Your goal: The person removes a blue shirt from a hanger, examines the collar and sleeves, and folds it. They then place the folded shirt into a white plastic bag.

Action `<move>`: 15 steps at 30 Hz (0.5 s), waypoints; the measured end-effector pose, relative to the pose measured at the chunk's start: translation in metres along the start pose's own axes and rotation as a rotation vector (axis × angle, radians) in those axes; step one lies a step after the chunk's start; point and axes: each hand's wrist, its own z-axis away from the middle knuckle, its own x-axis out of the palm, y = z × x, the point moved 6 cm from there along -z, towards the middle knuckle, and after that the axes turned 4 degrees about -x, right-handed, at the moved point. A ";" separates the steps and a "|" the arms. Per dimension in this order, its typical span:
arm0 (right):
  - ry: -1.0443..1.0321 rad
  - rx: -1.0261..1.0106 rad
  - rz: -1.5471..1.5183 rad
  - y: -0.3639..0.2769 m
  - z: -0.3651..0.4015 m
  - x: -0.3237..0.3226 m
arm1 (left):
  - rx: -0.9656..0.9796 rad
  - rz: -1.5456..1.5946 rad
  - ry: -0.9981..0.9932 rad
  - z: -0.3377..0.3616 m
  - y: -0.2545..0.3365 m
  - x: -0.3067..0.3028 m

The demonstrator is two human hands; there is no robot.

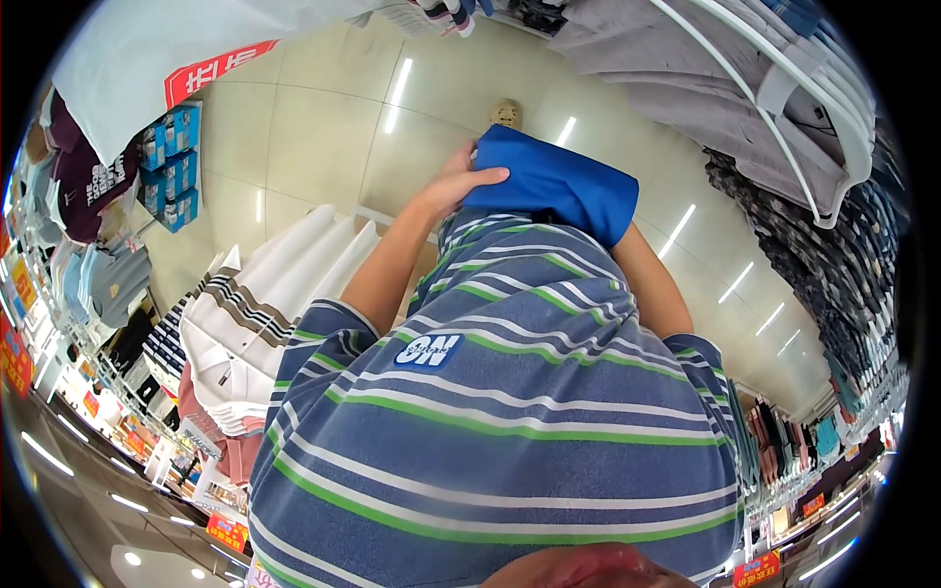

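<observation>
A bright blue folded cloth (pixel 559 181) is held out in front of my waist; its folds do not show what kind of garment it is, if any. My left hand (pixel 463 181) grips its left end, with the thumb lying on top and the fingers behind. My right forearm reaches up to the cloth's right end, where the fabric covers my right hand, so its fingers are hidden. Below the cloth is my own striped shirt.
White polo shirts (pixel 245 333) hang on a rack to the left, near my left elbow. Grey garments (pixel 667 83) hang on a white rail at upper right, with dark patterned clothes (pixel 804 245) below. Stacked blue packages (pixel 170 167) stand at far left. A shoe (pixel 506 113) shows on the tiled floor (pixel 304 127).
</observation>
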 end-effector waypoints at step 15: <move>0.263 0.060 -0.119 -0.032 0.067 -0.012 | 0.091 -0.658 0.375 -0.013 0.017 -0.008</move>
